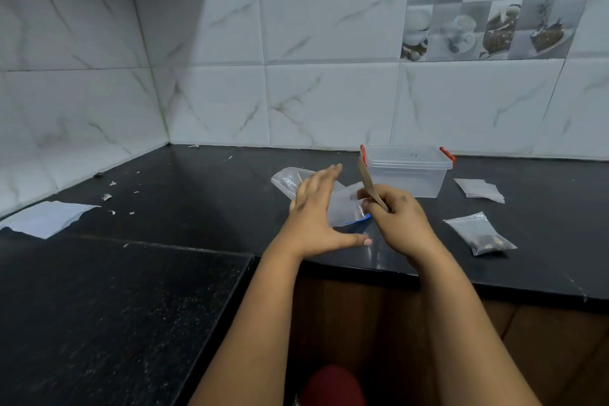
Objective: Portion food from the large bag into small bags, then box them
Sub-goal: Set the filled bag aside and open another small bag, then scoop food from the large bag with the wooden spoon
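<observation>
From the head view, the job looks partly done, with most of it left. One small filled bag [480, 234] lies flat on the dark worktop [131, 290] to the right of the hands, with dark contents gathered at its lower end; it appears closed, though its seal is too small to read. A stack of what look like empty small bags [479, 190] lies further back on the right, just beside the clear plastic box [408, 171]. The box, with red clips at its ends, stands against the tiled wall [329, 43] with its lid on, and nothing can be made out inside it, so boxing seems not to have begun. The right hand [397, 219] is curled round a flat brown packet or card [370, 186], which sticks up tilted from the fist; whether this is the large food bag cannot be told. The left hand [318, 214] is spread, fingers straight and thumb out, held over a clear bag with a blue edge [346, 209] that lies between the two hands; whether the palm touches it is unclear. Another crumpled clear bag [288, 180] lies behind the left hand. A white sheet [46, 217] and small torn scraps [107, 197] lie on the left of the worktop. By this showing, one portion is made; filling further bags and packing them all into the box are still ahead.
</observation>
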